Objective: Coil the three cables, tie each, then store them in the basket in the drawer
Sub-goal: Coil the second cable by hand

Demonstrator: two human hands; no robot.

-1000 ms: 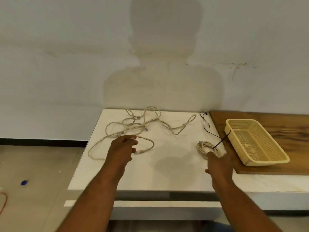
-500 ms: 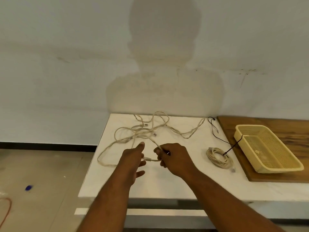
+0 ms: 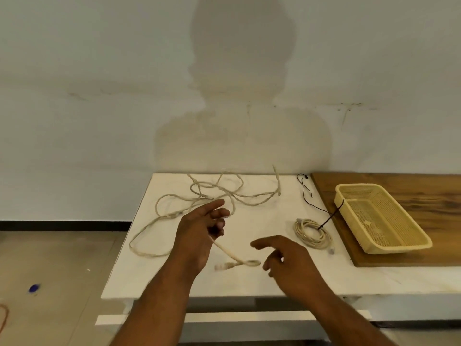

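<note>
**Head view.**

- **Surface** (image 3: pixel 249 283): white, and carried all the cabling.
- **Left hand** (image 3: pixel 197 233): was raised over the middle of the surface. The forefinger was straight and the other fingers were curled, pinching a loose cable (image 3: pixel 234 257).
- **Loose cable:** ran from that pinch toward the person and to the right, its long axis slanting near-right. It ended in a small loop and a plug (image 3: pixel 222 266) lying on the surface. Its other length led into a tangle (image 3: pixel 199 196) at the far left. Whether that tangle was one cable or two could not be told.
- **Right hand** (image 3: pixel 289 260): had its fingers spread and relaxed, gripping nothing. It was just right of the loop and the nearer hand to it, so it was judged the one to take the free end for coiling.
- **Coiled cable** (image 3: pixel 311 233): a wound ring lying well right of both hands and just beside the wooden board (image 3: pixel 424 186). A black tie (image 3: pixel 305 193) lay from it toward the far edge.
- **Yellow mesh basket** (image 3: pixel 359 186): stood on the wooden board, right of the coil. It held no cable, only a small pale speck on its floor.
- **Drawer:** not in view.
</note>
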